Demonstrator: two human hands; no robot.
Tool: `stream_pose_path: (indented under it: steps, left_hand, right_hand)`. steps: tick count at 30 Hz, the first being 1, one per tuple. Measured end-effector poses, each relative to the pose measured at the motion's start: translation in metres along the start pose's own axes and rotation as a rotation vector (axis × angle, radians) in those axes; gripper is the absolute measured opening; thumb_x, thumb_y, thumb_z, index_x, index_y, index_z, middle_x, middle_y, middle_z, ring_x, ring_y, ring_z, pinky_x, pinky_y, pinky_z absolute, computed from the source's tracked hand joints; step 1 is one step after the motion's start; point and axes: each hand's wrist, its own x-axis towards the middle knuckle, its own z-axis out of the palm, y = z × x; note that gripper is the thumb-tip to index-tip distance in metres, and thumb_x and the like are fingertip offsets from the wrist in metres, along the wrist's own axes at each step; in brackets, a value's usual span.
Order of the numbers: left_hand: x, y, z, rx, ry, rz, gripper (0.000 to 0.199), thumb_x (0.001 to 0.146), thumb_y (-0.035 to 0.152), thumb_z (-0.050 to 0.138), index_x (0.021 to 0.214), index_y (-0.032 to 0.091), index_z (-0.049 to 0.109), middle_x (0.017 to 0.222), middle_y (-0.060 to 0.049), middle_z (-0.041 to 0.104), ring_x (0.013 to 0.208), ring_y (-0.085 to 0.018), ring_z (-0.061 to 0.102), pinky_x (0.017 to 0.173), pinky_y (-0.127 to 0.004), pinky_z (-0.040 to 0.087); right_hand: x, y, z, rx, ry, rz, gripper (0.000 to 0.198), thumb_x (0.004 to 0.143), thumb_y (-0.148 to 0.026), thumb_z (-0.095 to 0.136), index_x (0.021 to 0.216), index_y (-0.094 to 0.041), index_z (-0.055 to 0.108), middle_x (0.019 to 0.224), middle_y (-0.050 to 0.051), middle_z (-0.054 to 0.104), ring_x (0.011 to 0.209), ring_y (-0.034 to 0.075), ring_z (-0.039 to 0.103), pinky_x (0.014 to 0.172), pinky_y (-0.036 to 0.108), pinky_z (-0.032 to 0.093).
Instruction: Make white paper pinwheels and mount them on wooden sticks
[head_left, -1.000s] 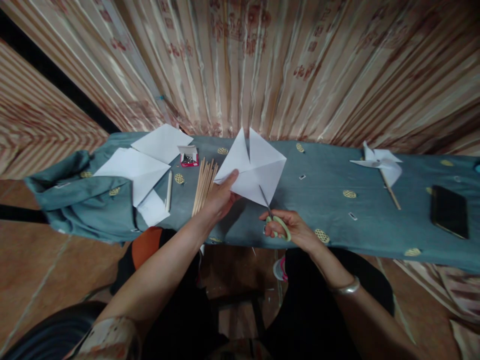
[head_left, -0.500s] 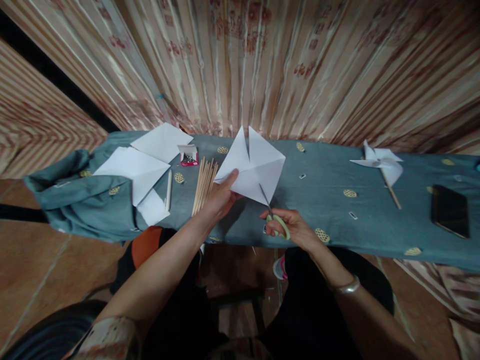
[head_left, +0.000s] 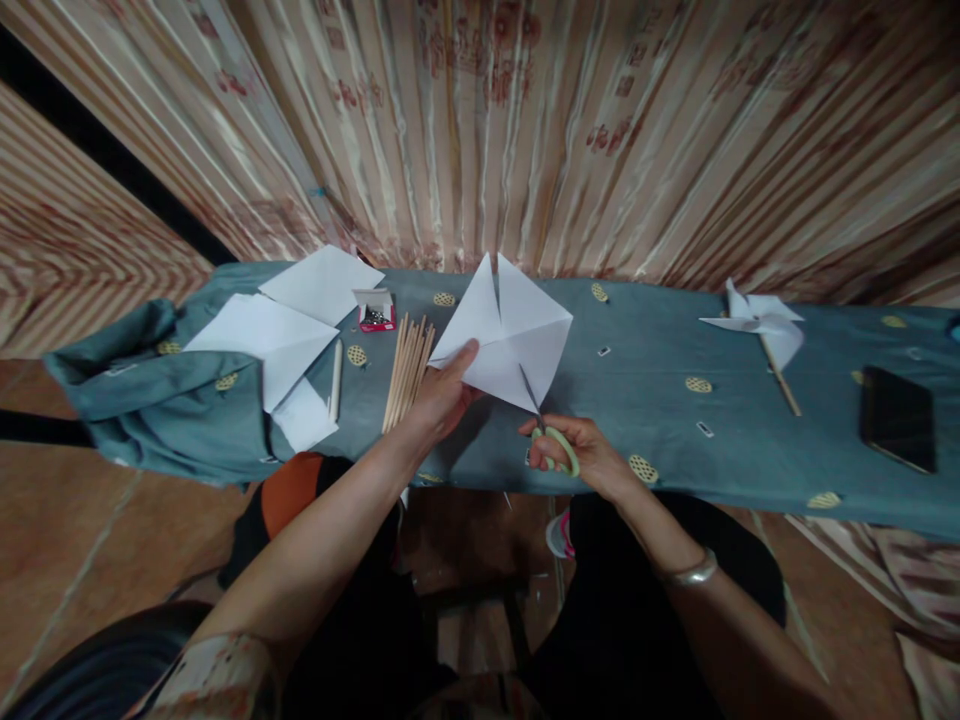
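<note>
A white square sheet of paper (head_left: 529,300) is held up over the table with a corner towards me. A slit runs inward from its far corner, and crease lines cross it. My left hand (head_left: 448,392) pinches the sheet at its left side, thumb on top and fingers underneath. My right hand (head_left: 574,450) grips scissors (head_left: 561,452) by their green handles. The scissors' blades lie at the near corner of the paper and point towards its centre. Just left of the paper is a bunch of thin wooden sticks (head_left: 407,372).
On the green tablecloth (head_left: 652,345), white sheets (head_left: 262,335), a whitish stick-like thing (head_left: 336,380) and a small red box (head_left: 376,312) of pins lie left. A paper pinwheel (head_left: 772,328) on a stick and a black phone (head_left: 898,418) lie right. A pleated curtain (head_left: 465,130) hangs behind.
Almost nothing differs. The scissors and both hands keep nearly the same place on the paper, and the whole view has shifted very slightly.
</note>
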Motion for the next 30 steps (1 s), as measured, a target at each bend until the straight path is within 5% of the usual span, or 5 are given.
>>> stream_pose_path:
  steps: [30]
  left_hand:
    - [-0.0055,-0.0042,0.0035,0.027,-0.021,-0.045,0.027,0.074,0.024,0.076,0.097,0.017,0.064,0.087,-0.003,0.072,0.077,-0.016,0.067,0.073,-0.029,0.054]
  right_hand:
    - [0.0030,0.0016,0.0005,0.003,0.036,-0.010,0.050,0.061,-0.060,0.078,0.083,-0.016,0.067,0.057,0.000,0.064,0.048,0.010,0.055,0.045,0.023,0.041]
